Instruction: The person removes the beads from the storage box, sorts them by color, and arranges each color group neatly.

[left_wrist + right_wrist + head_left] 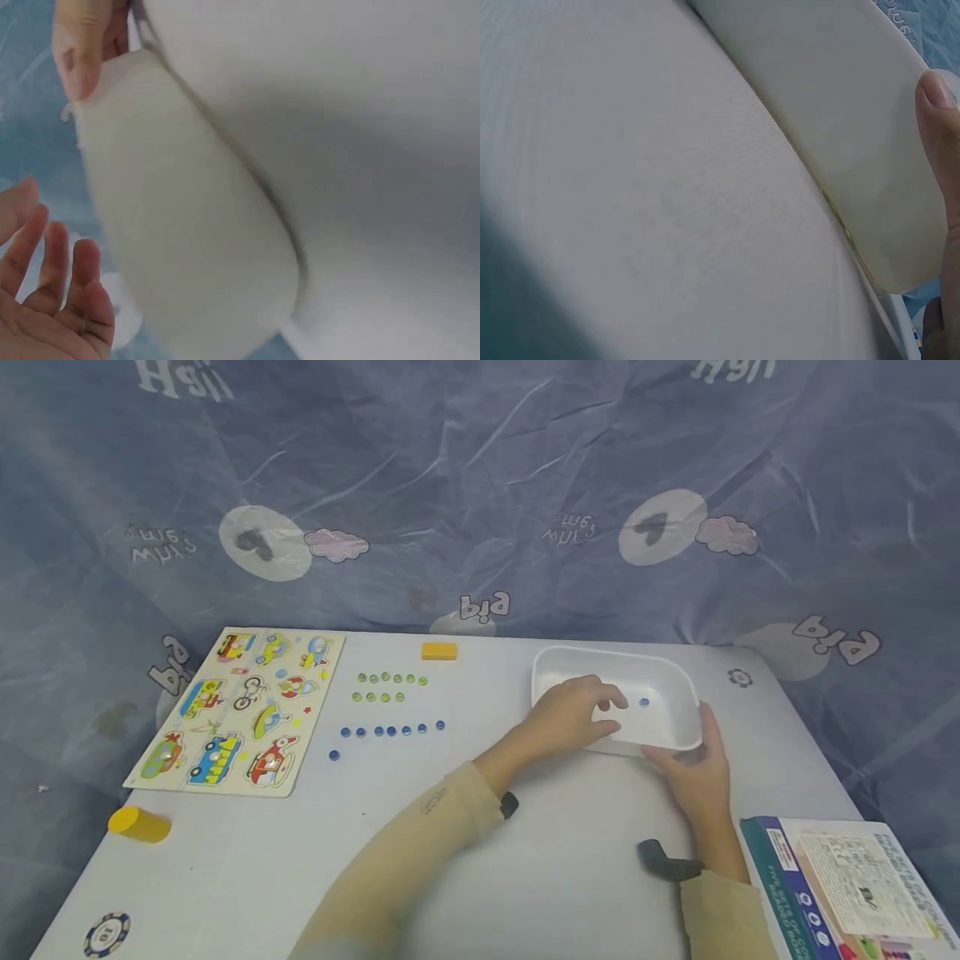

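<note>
A white plastic tray [652, 670] stands at the back right of the table with one small blue bead-like piece [644, 702] on its floor. My right hand [699, 768] grips the tray's near right corner, thumb [936, 112] on the near wall and fingers along the right end. Over the tray's left part hangs my left hand [573, 714], fingers loosely bent and apart from the thumb. In the left wrist view that hand [56, 300] shows its palm with nothing in it. Left of the tray, small blue pieces [392, 732] lie in a row, with green pieces [386, 697] in two rows behind.
A wooden picture puzzle board [247, 714] lies at the left, a yellow cylinder [140, 825] near its front corner. At the back is a yellow block [438, 651]. Boxed books [847, 877] occupy the front right, and a patterned curtain [480, 510] hangs behind the table.
</note>
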A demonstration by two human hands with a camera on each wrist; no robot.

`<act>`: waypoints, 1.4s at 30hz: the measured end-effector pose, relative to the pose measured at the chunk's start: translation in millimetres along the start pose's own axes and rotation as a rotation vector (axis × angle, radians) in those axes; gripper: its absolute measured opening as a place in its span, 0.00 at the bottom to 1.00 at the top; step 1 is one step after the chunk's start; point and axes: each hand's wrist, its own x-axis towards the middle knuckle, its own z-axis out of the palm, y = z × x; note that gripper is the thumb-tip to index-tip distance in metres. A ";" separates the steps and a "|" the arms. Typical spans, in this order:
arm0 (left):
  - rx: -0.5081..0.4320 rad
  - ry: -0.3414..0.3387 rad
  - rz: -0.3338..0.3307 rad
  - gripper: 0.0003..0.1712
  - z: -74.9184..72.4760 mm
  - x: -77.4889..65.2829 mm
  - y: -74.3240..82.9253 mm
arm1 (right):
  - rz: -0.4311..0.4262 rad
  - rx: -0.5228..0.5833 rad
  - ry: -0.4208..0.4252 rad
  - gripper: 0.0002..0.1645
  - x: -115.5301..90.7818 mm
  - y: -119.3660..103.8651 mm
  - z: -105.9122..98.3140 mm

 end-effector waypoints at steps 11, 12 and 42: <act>-0.051 -0.224 -0.179 0.18 41.5 74.4 14.2 | 0.005 0.066 -0.023 0.66 -0.7 -4.1 -3.5; -0.051 -0.240 -0.193 0.19 42.4 77.8 14.0 | 0.001 0.071 -0.025 0.66 -0.4 -4.0 -3.4; -0.286 -0.500 -0.056 0.01 63.6 84.8 -15.9 | 0.043 0.016 -0.022 0.66 1.1 -0.3 -2.7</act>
